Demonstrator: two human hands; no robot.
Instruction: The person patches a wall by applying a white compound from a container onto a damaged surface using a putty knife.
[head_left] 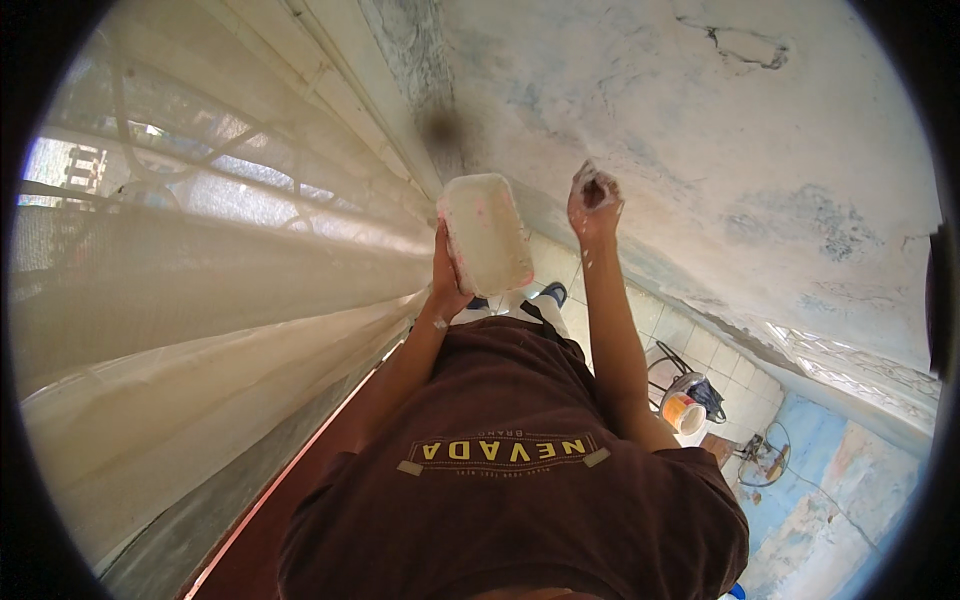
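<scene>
My left hand (447,268) grips the side of a cream-white rectangular tub (488,235) with rounded corners and faint pinkish marks along its edge. The tub is held out in front of my chest, its pale face toward me. Raised to the right of it, close to the patchy wall (700,200), is my right hand (596,200). Its fingers are curled and coated with white paste, and white specks run down the wrist. A dark hollow shows between the fingers; whether they hold anything is hidden.
Sheer cream curtains (230,280) hang on the left before a bright window. Below are floor tiles (700,345) and my shoes (554,292). On the right stands an orange-and-white bucket (684,412) by a dark bag (710,395) and a round wire-framed thing (765,460). The wall has cracks and dark stains.
</scene>
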